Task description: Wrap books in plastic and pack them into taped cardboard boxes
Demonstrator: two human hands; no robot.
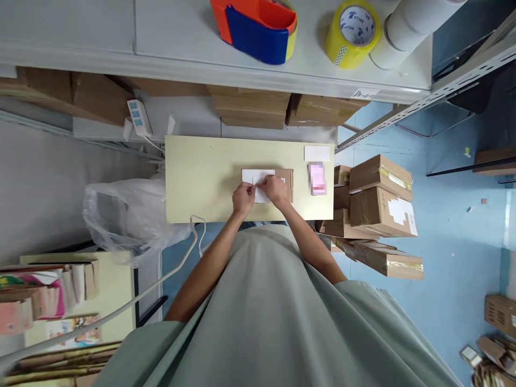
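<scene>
Adjusting white label (249,176) on cardboard box (289,183), apparently; your left hand (244,199) and right hand (274,188) narrow, fingertips pinching label. Next move probably calls for smoothing flat.

Small box (289,185): brown cardboard, matt. White sheet (258,173) on it: paper, flat, matt. Table top (201,177): smooth, matt, laminate-like (true material hard to tell). Shelf (177,32): smooth painted metal by look, soft sheen. Tape dispenser (256,37): hard, smooth plastic. Yellow tape roll (335,48): glossy plastic film. Bag (121,215): thin clear plastic, crinkled, shiny. Stacked cartons (371,209): matt cardboard, glossy tape strips (395,178). Garment (274,301): matt cloth, soft folds.
</scene>
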